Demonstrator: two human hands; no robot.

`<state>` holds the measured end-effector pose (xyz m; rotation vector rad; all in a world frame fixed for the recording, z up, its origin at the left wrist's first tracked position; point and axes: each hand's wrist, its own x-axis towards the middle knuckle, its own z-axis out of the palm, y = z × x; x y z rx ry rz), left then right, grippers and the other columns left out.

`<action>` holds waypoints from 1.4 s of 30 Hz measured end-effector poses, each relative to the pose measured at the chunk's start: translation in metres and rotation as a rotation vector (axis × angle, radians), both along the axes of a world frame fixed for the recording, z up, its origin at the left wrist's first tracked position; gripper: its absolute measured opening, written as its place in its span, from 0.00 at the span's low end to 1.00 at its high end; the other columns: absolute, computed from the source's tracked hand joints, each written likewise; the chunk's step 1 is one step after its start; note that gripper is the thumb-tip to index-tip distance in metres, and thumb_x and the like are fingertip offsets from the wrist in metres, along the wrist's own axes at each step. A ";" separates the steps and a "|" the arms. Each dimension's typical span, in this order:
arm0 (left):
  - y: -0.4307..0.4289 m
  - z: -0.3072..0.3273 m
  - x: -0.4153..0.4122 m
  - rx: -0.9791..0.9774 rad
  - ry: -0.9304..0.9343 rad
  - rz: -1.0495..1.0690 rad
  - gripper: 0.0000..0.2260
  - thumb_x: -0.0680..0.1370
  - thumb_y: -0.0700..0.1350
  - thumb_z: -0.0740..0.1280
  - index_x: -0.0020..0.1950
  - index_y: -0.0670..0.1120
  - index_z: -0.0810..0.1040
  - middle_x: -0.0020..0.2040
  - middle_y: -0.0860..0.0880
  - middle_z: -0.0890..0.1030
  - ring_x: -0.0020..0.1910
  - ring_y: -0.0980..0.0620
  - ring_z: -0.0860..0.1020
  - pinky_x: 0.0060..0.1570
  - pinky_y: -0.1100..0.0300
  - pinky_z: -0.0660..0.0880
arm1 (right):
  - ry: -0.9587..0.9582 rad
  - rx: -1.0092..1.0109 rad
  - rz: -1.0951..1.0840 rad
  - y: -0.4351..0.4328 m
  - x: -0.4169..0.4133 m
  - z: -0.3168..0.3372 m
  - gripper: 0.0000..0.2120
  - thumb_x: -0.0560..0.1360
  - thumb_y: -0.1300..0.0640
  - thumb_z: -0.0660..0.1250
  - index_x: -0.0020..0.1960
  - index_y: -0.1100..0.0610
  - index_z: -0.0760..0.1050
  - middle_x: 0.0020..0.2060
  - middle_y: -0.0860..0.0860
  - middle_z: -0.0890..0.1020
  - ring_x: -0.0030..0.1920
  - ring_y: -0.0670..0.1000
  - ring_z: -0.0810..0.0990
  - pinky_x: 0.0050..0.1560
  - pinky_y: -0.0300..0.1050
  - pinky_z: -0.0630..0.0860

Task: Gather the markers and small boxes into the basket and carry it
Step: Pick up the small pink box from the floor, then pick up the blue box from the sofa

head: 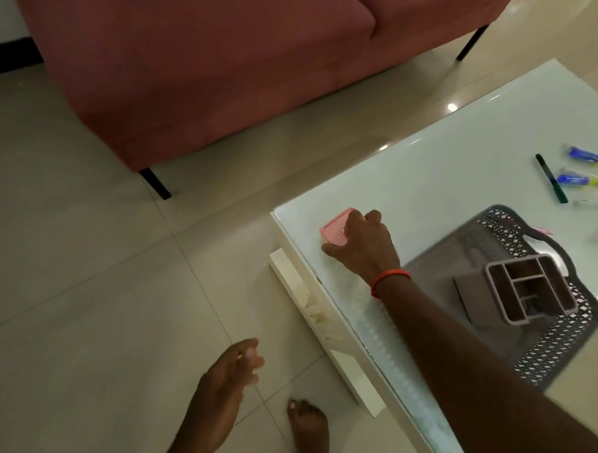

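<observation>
Head view recorded right hand (363, 245) closed over pink box (335, 229) near corner of glass surface (442, 172), left hand (228, 373) loosely curled, holding nothing, above floor, grey basket (553, 345) beside right forearm containing divided organiser (530, 288), markers (583, 169) lying beyond basket.

A: How many markers are on the table?

B: Four show clearly at about three o'clock: a dark green marker (551, 178), two blue markers (587, 156) (580, 180), and a pale one (596, 202) cut by the frame edge.

A: Boxes and baskets?

B: One pink box (335, 230), one grey basket (517, 240) with one divided organizer (529, 286) inside it.

A: Hands?

B: Two, plus one bare foot (310, 428) at six o'clock.
</observation>
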<state>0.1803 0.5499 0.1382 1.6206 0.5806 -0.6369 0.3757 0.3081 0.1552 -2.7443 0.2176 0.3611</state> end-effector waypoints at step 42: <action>0.089 0.461 0.060 0.633 -0.650 -0.267 0.22 0.78 0.61 0.66 0.70 0.54 0.74 0.60 0.53 0.82 0.60 0.55 0.80 0.60 0.51 0.77 | -0.280 0.066 0.317 0.125 -0.058 0.435 0.18 0.71 0.38 0.72 0.53 0.50 0.81 0.64 0.52 0.77 0.73 0.57 0.64 0.71 0.57 0.59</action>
